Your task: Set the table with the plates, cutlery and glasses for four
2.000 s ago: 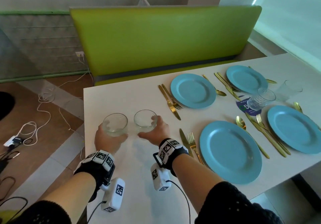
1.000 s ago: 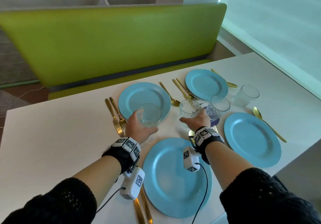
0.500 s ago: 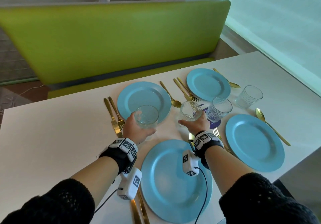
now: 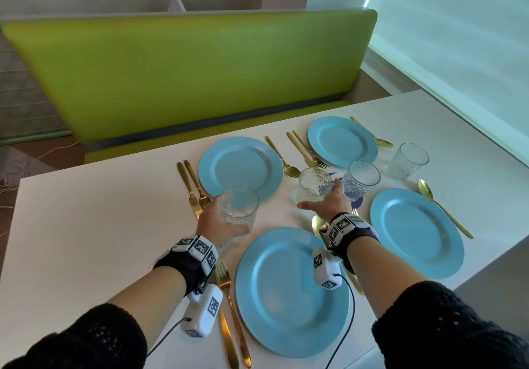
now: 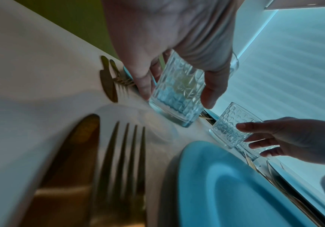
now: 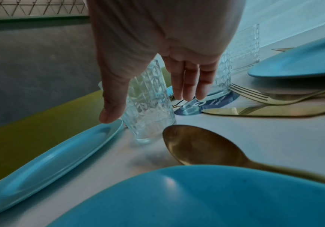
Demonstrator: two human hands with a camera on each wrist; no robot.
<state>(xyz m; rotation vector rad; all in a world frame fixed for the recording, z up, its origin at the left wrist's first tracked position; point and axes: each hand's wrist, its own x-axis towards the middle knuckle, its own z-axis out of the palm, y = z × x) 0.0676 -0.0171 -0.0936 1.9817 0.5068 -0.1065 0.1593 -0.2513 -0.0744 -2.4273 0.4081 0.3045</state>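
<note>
Since half a sec ago: right hand (image 4: 329, 204) has let go of its glass (image 4: 315, 186), fingers now straight and off it, so that one looks placed at 12 o'clock of the near plate (image 4: 292, 291). Left hand (image 4: 216, 224) curled round the other glass (image 4: 239, 209), at 11 o'clock of that plate, prob. next to set. Left wrist view shows that glass's base tilted, just off the table (image 5: 31, 69); head view can't tell.

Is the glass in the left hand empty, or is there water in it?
Empty. The glass in the left hand shows no liquid line; the head view looks straight through it, and the left wrist view shows only its pattern.
</note>
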